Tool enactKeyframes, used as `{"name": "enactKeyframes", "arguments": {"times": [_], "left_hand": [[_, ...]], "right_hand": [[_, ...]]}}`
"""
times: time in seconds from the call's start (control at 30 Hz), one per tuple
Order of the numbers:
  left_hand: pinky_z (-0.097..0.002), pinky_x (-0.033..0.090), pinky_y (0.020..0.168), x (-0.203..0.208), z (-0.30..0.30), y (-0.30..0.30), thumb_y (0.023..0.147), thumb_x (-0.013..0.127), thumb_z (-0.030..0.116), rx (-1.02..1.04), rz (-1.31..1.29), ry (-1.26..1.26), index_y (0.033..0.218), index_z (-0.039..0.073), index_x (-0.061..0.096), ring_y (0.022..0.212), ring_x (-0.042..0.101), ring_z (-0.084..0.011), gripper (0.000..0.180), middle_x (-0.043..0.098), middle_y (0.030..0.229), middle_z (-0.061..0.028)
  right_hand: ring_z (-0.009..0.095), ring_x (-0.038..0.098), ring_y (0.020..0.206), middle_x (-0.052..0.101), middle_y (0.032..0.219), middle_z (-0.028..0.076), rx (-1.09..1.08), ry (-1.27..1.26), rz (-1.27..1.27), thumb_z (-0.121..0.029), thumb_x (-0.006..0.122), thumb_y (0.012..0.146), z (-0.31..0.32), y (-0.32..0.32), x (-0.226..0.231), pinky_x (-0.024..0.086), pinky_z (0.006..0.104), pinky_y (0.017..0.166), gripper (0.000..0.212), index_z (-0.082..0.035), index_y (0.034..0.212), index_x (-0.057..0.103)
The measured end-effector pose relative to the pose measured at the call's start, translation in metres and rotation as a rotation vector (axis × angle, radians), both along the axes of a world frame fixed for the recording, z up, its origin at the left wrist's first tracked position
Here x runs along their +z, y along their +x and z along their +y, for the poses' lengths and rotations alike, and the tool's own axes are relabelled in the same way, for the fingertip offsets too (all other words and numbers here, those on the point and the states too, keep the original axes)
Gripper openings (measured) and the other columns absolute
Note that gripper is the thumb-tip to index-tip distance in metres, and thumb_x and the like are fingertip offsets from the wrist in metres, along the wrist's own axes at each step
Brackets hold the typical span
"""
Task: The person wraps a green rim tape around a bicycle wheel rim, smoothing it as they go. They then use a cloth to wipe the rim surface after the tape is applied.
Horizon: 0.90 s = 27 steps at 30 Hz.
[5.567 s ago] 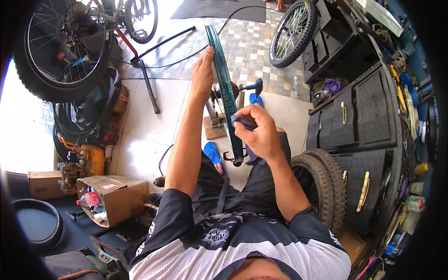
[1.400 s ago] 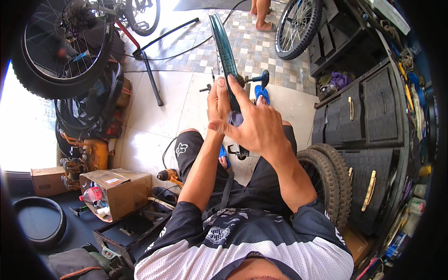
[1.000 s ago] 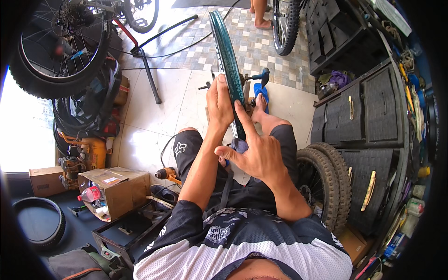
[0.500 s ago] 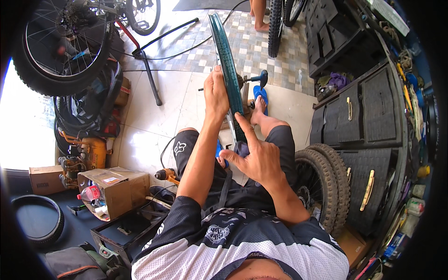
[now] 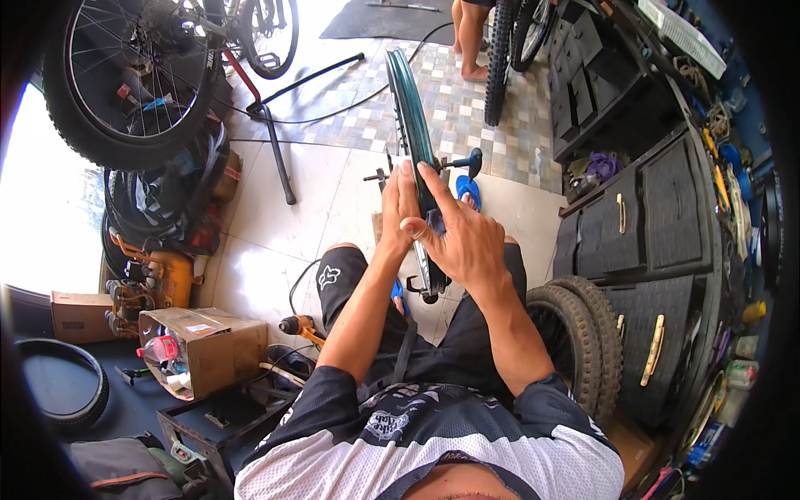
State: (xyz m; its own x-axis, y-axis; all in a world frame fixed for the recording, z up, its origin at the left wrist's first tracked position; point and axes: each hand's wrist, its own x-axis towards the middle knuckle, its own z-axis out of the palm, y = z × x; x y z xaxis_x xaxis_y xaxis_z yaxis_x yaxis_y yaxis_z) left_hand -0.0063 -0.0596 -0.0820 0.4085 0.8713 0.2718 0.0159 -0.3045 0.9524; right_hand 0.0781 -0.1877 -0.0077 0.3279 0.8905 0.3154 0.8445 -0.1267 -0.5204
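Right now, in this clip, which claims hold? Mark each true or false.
1. The left hand is at the left side of the teal wheel rim. True.
2. The drill is on the person's right. False: the orange-and-black drill is on the left.
3. A red-labelled bottle sticks out of an open cardboard box. True.
4. A hand rests on the drawers. False: the right hand is also at the rim.

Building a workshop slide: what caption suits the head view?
Left hand and right hand flank a teal wheel rim, knobbly tyres at right.
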Motion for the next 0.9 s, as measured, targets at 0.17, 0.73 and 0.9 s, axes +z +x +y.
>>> {"name": "enactKeyframes", "arguments": {"times": [0.17,0.73,0.9], "left_hand": [[-0.0509,0.05,0.105,-0.057,-0.015,-0.019,0.116,0.042,0.024,-0.07,0.072,0.226,0.136,-0.006,0.061,0.117,0.065,-0.0401,0.041,0.067,0.128,-0.0256],[-0.0415,0.054,0.082,-0.055,-0.034,-0.217,0.097,0.068,0.009,0.45,0.474,-0.145,0.149,0.008,0.05,0.086,0.068,-0.0268,0.055,0.067,0.092,-0.0169],[-0.0576,0.055,0.078,-0.194,-0.096,-0.333,0.092,0.063,0.01,0.191,0.978,-0.156,0.138,0.005,0.049,0.088,0.069,-0.0545,0.048,0.069,0.109,-0.0355]], "right_hand": [[0.038,0.076,0.072,0.074,0.077,0.016,0.003,-0.015,0.016,-0.092,0.039,0.091,0.009,0.004,0.012,0.05,0.0712,0.096,0.1,-0.023,0.163,0.048],[0.034,0.069,0.076,0.064,0.087,0.01,0.094,0.172,0.053,-0.048,0.073,0.099,-0.017,0.009,-0.015,0.049,0.0633,0.108,0.064,-0.025,0.157,0.057],[0.04,0.076,0.101,0.072,0.129,0.027,0.131,0.208,-0.018,-0.04,0.082,0.093,-0.022,0.005,-0.024,0.063,0.0415,0.081,0.065,-0.014,0.149,0.065]]}}
